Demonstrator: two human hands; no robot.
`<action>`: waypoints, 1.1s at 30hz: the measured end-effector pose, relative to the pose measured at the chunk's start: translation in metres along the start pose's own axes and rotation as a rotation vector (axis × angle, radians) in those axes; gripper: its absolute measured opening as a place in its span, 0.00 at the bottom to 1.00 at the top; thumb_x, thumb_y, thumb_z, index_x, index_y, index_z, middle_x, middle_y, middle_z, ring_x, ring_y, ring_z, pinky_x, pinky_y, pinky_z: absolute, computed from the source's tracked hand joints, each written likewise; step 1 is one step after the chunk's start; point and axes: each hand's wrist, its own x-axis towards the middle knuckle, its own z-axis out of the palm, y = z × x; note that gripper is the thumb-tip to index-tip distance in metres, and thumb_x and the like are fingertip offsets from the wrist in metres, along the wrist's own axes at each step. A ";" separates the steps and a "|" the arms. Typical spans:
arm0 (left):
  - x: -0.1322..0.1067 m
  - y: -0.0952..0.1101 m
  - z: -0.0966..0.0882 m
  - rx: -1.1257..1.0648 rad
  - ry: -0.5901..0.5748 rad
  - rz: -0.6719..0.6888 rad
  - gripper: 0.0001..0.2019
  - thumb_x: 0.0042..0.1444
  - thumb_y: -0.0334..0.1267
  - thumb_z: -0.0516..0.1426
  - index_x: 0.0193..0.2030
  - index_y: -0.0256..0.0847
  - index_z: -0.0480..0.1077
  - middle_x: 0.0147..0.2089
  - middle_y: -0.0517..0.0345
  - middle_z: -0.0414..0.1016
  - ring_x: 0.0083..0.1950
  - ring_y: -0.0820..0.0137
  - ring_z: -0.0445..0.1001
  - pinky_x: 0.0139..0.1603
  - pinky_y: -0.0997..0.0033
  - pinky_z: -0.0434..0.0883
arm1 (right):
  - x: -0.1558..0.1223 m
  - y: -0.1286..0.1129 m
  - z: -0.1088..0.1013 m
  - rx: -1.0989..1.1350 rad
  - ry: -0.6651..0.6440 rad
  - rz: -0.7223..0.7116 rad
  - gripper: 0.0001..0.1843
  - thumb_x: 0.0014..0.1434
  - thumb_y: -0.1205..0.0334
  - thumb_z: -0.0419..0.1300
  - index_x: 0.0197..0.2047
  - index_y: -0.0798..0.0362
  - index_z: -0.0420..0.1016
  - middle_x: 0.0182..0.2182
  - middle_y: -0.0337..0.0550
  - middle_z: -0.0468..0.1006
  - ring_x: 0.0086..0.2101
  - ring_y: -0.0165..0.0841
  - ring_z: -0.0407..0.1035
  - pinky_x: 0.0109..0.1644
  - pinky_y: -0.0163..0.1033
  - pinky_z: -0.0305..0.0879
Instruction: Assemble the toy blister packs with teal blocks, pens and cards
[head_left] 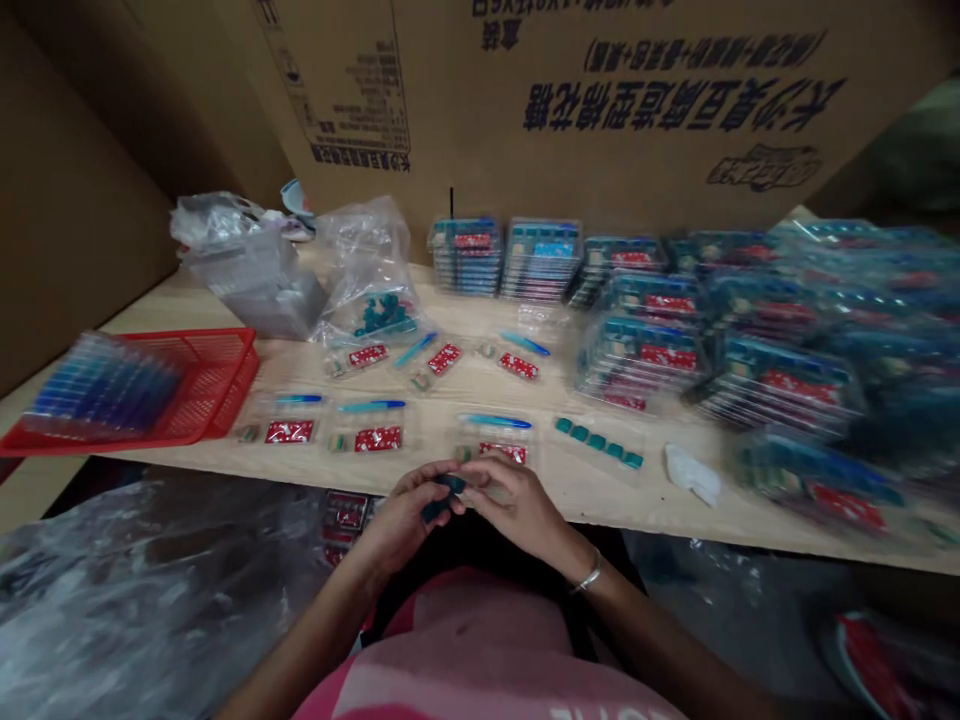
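Note:
My left hand (409, 510) is closed around small dark teal blocks (452, 484) at the table's front edge. From the other side my right hand (517, 505) pinches at the same blocks, its fingertips meeting those of the left. How many blocks are there is hidden by the fingers. Just beyond the hands lies a clear plastic tray with a blue pen (495, 421) and a red patterned piece (502, 453), partly covered by my right hand. To the right, a clear tray (626, 472) holds a row of teal blocks (598, 441).
Similar part-filled trays (290, 431) lie to the left and behind. A red basket (225, 375) of blue pens (105, 390) stands far left. A plastic bag (367, 250) holds teal blocks. Stacked filled boxes (641, 350) crowd the right, near crumpled white paper (691, 474). Cardboard (465, 130) walls the back.

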 end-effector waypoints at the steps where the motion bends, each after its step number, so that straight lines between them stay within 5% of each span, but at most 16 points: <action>1: 0.000 -0.004 0.002 0.019 0.006 0.008 0.21 0.37 0.31 0.62 0.43 0.35 0.72 0.28 0.57 0.75 0.26 0.74 0.71 0.24 0.78 0.59 | 0.000 -0.003 0.002 0.036 -0.025 0.024 0.08 0.57 0.69 0.57 0.40 0.51 0.73 0.35 0.41 0.73 0.36 0.31 0.69 0.41 0.36 0.66; 6: -0.004 -0.020 0.003 0.153 -0.048 0.026 0.15 0.40 0.39 0.65 0.36 0.37 0.69 0.22 0.61 0.72 0.23 0.77 0.67 0.21 0.79 0.55 | -0.007 -0.004 0.006 0.149 -0.080 0.128 0.06 0.48 0.73 0.57 0.29 0.53 0.69 0.27 0.36 0.70 0.30 0.29 0.66 0.35 0.33 0.63; 11: -0.007 -0.025 0.000 0.179 -0.164 -0.088 0.19 0.41 0.48 0.66 0.28 0.38 0.64 0.20 0.62 0.70 0.17 0.81 0.61 0.18 0.80 0.47 | -0.016 0.002 0.007 0.457 -0.212 0.282 0.01 0.53 0.66 0.55 0.29 0.52 0.66 0.23 0.34 0.71 0.25 0.27 0.66 0.29 0.31 0.62; 13: -0.004 -0.026 0.001 0.161 -0.188 -0.114 0.20 0.41 0.49 0.66 0.26 0.37 0.64 0.21 0.62 0.69 0.16 0.82 0.60 0.17 0.80 0.45 | -0.017 0.001 0.008 0.450 -0.154 0.279 0.01 0.54 0.65 0.55 0.31 0.52 0.66 0.23 0.34 0.71 0.25 0.27 0.66 0.29 0.31 0.62; 17: 0.005 -0.030 0.006 0.048 -0.115 -0.079 0.20 0.40 0.49 0.67 0.26 0.37 0.65 0.19 0.66 0.66 0.16 0.84 0.58 0.17 0.80 0.47 | -0.017 -0.002 0.009 0.167 0.073 0.100 0.03 0.51 0.67 0.56 0.31 0.51 0.66 0.28 0.37 0.70 0.31 0.30 0.66 0.35 0.34 0.64; 27: 0.018 -0.030 0.013 0.066 -0.022 0.020 0.20 0.40 0.52 0.65 0.27 0.37 0.66 0.17 0.67 0.64 0.16 0.81 0.60 0.18 0.79 0.50 | -0.006 0.003 0.014 -0.053 0.119 0.015 0.06 0.53 0.71 0.53 0.32 0.50 0.65 0.31 0.40 0.72 0.33 0.32 0.68 0.37 0.36 0.66; 33: 0.022 -0.015 -0.017 0.313 0.217 0.270 0.19 0.46 0.49 0.59 0.40 0.39 0.66 0.20 0.67 0.67 0.15 0.79 0.59 0.17 0.77 0.52 | 0.015 0.046 0.021 -0.193 0.167 -0.080 0.05 0.54 0.69 0.52 0.33 0.49 0.66 0.30 0.41 0.72 0.34 0.36 0.70 0.38 0.40 0.68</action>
